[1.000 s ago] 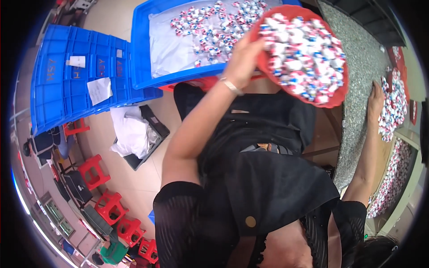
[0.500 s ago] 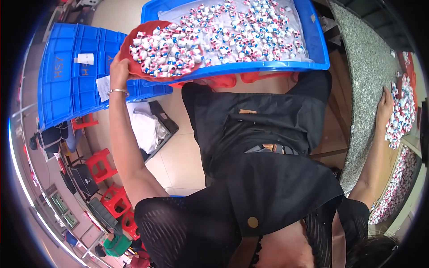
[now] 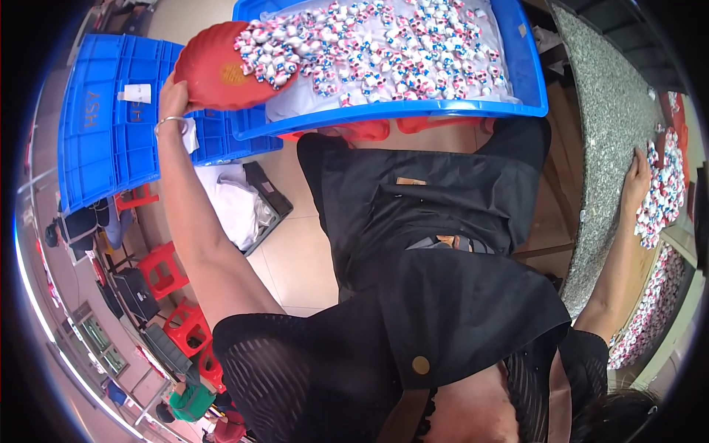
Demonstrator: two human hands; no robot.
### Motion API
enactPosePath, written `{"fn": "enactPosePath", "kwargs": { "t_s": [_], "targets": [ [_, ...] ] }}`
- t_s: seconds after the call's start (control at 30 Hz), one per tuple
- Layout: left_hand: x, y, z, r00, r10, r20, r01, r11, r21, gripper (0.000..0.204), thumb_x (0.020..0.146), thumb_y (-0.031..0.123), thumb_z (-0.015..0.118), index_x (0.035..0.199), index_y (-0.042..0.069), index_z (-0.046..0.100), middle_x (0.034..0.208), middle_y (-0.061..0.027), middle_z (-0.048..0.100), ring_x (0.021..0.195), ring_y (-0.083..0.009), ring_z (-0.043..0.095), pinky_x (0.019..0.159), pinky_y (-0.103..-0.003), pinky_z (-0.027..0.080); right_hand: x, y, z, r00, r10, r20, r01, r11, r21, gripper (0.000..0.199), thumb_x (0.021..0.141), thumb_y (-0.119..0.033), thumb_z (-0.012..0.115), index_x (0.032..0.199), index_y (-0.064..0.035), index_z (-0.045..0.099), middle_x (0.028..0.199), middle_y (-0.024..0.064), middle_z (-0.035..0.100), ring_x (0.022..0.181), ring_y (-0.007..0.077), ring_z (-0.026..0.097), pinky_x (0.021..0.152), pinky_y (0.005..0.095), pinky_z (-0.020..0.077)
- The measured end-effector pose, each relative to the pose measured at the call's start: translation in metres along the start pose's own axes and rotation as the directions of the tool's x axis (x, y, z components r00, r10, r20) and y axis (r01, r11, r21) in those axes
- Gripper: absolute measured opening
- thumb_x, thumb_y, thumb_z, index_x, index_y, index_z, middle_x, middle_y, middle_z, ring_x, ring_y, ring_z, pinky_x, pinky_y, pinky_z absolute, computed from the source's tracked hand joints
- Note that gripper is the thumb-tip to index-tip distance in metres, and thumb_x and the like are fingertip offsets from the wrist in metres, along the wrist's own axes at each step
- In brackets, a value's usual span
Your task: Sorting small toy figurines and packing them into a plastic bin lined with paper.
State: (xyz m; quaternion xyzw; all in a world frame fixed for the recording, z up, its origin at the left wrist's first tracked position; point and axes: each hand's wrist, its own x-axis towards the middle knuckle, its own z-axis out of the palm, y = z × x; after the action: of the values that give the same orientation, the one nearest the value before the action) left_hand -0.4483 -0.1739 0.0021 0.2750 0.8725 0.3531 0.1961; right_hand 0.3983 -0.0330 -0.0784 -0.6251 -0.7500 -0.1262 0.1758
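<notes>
My left hand (image 3: 173, 100) grips the rim of a round red plate (image 3: 210, 65) with a fluted edge, tilted to the right over a blue tub (image 3: 413, 111). Small white, pink and blue figurines (image 3: 272, 59) bunch at the plate's right side and spill into the tub; the plate's left part is bare. More figurines (image 3: 413, 52) lie scattered on a pale plastic liner in the tub. At the far right, my right hand (image 3: 636, 181) lies with fingers stretched out against a heap of the same figurines (image 3: 662, 196), beside a speckled grey counter (image 3: 598, 133).
Blue crates (image 3: 103, 125) stand at the left. Below them, a dark bin (image 3: 269, 196) holds a white bag (image 3: 230, 203). Several red stools (image 3: 162, 269) and other people (image 3: 190, 401) are at the lower left. Another mass of figurines (image 3: 650, 317) lies at the lower right.
My left hand has moved left and tipped the plate. Figurines that covered it have slid right toward the tub, baring its left part. My right hand is nearly still.
</notes>
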Motion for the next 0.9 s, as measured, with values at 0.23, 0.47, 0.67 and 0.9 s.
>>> {"fn": "enactPosePath", "kwargs": {
  "t_s": [0.23,0.47,0.67,0.9],
  "targets": [
    [0.020,-0.034,-0.012,0.952,0.057,0.302,0.042,0.950,-0.309,0.050,0.080,0.005,0.046,0.130,0.002,0.045,0.108,-0.0124,0.061,0.091,-0.0211,0.063,0.075,-0.031,0.054,0.002,0.003,-0.006,0.999,0.016,-0.030,-0.016,1.000,0.007,0.025,0.092,-0.012,0.047,0.112,-0.0051,0.060,0.113,0.0137,0.061,0.107,0.0287,0.056,0.093,0.0330,0.0417],
    [-0.033,-0.032,0.085,0.889,0.215,0.405,0.158,0.686,-0.710,0.047,0.081,0.008,0.058,0.126,0.000,0.047,0.112,-0.0123,0.060,0.101,-0.0225,0.060,0.085,-0.030,0.050,0.006,-0.004,-0.009,1.000,0.004,-0.014,-0.005,0.999,-0.046,0.025,0.087,-0.005,0.048,0.108,-0.0042,0.061,0.107,0.0170,0.062,0.101,0.0319,0.058,0.090,0.0367,0.0441],
    [-0.144,0.146,0.208,0.569,0.524,0.633,0.232,0.637,-0.735,0.045,0.086,0.009,0.056,0.128,-0.001,0.045,0.113,-0.0102,0.059,0.096,-0.0160,0.061,0.082,-0.026,0.050,-0.002,-0.041,-0.062,0.999,0.019,-0.051,-0.022,0.998,-0.055,0.027,0.088,-0.013,0.055,0.113,-0.0042,0.059,0.123,0.0161,0.054,0.115,0.0323,0.051,0.097,0.0371,0.0406],
    [-0.251,0.256,0.343,0.394,0.646,0.654,0.320,0.571,-0.756,0.035,0.090,0.021,0.054,0.118,-0.001,0.053,0.100,-0.0102,0.065,0.088,-0.0140,0.061,0.076,-0.028,0.049,-0.073,-0.154,-0.108,0.966,-0.183,0.181,0.123,0.945,0.302,0.028,0.075,0.004,0.060,0.103,0.0000,0.059,0.106,0.0177,0.059,0.100,0.0368,0.056,0.088,0.0428,0.0453]
  ]
}}
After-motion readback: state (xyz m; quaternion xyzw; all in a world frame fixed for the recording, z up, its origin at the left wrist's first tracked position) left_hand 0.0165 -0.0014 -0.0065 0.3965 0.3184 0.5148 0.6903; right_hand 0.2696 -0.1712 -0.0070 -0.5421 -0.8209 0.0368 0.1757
